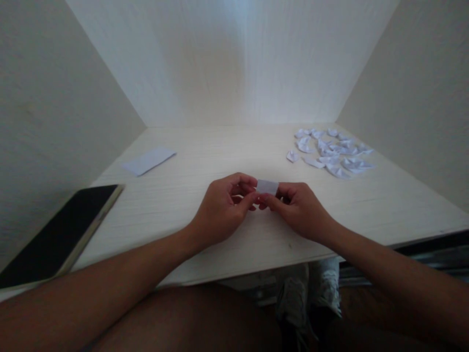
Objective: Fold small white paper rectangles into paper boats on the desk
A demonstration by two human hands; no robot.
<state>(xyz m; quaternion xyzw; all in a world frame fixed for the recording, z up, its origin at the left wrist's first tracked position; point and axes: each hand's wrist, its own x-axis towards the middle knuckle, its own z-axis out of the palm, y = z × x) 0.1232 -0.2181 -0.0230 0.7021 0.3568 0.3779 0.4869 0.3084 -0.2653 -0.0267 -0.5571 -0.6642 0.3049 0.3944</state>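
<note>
A small piece of white paper (pixel 267 187) is held up over the middle of the table, pinched between my two hands. My left hand (pixel 229 208) grips its left side with thumb and fingers. On the other side, my right hand (pixel 298 208) has its thumb at the lower edge and its fingers behind the paper. The thumbs almost meet at the bottom. Whether the piece is folded I cannot tell, as the fingers cover part of it.
Several small folded paper boats (pixel 330 152) lie at the back right of the white table (pixel 205 156). A stack of white paper (pixel 150 160) rests at the back left. Nearer on the left is a dark, flat tablet-like slab (pixel 62 230). Walls enclose the back and sides.
</note>
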